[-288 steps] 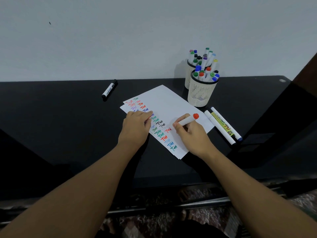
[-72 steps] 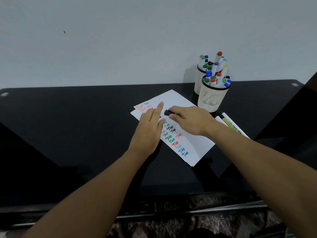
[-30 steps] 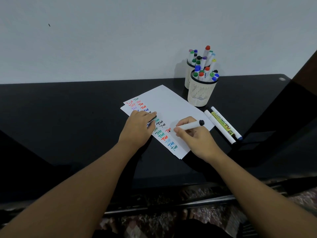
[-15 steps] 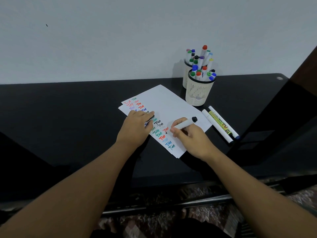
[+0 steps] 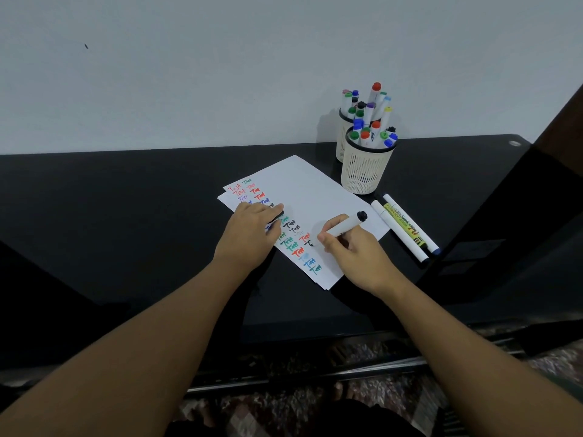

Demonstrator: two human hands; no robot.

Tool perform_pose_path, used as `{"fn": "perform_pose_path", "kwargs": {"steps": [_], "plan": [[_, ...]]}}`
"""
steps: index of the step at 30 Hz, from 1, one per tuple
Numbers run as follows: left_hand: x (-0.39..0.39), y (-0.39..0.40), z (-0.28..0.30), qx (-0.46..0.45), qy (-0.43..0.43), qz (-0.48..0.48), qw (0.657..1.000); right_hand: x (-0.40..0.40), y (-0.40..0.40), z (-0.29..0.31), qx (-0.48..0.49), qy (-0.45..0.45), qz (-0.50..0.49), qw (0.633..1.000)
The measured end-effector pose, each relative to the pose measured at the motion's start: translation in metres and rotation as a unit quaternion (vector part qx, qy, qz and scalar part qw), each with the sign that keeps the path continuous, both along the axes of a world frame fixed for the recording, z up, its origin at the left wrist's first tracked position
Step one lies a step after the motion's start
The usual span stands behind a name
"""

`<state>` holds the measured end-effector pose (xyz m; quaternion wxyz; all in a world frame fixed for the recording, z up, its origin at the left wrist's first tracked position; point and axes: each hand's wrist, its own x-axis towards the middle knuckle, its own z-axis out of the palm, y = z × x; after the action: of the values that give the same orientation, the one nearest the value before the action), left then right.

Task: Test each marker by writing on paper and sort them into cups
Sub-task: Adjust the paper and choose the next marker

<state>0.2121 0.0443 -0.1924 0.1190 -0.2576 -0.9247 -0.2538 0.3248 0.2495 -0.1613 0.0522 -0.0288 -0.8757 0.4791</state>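
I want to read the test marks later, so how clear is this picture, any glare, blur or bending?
Head view: dim, even light; writing on the paper sharp; glossy black table shows soft reflections, no harsh glare; wide-angle lens bends the table's far edge.

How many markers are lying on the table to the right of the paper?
3: a white marker nearest the paper, a yellow-labelled marker touching it, and a blue-tipped marker beyond. They lie side by side below the front cup.

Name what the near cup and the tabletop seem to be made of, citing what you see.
Near cup: probably moulded plastic, matt cream, with slotted walls and a black rim. Tabletop: glossy black, perhaps glass or lacquered board; it shows faint reflections.
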Motion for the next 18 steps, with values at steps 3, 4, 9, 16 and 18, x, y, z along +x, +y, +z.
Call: {"fn": "perform_pose_path", "kwargs": {"steps": [3, 4, 9, 16, 18], "plan": [[-0.0009, -0.0003, -0.0009, -0.001, 0.003, -0.002, 1.000, -0.0012, 0.0006, -0.0007, -0.014, 0.002, -0.012, 1.000], [-0.0012, -0.0003, -0.0010, -0.003, 0.003, -0.002, 1.000, -0.0014, 0.0006, -0.0012, -0.009, 0.001, -0.011, 1.000], [-0.0008, -0.0005, -0.0010, 0.000, 0.004, -0.003, 1.000, -0.0019, -0.0002, -0.0009, -0.001, 0.006, -0.013, 1.000], [-0.0020, -0.0005, -0.0012, 0.000, 0.005, -0.003, 1.000, -0.0032, 0.0000, -0.0028, 0.005, 0.014, -0.023, 1.000], [-0.0021, -0.0005, -0.0015, -0.001, 0.006, -0.004, 1.000, -0.0036, 0.0002, -0.0032, 0.012, 0.013, -0.021, 1.000]]}}
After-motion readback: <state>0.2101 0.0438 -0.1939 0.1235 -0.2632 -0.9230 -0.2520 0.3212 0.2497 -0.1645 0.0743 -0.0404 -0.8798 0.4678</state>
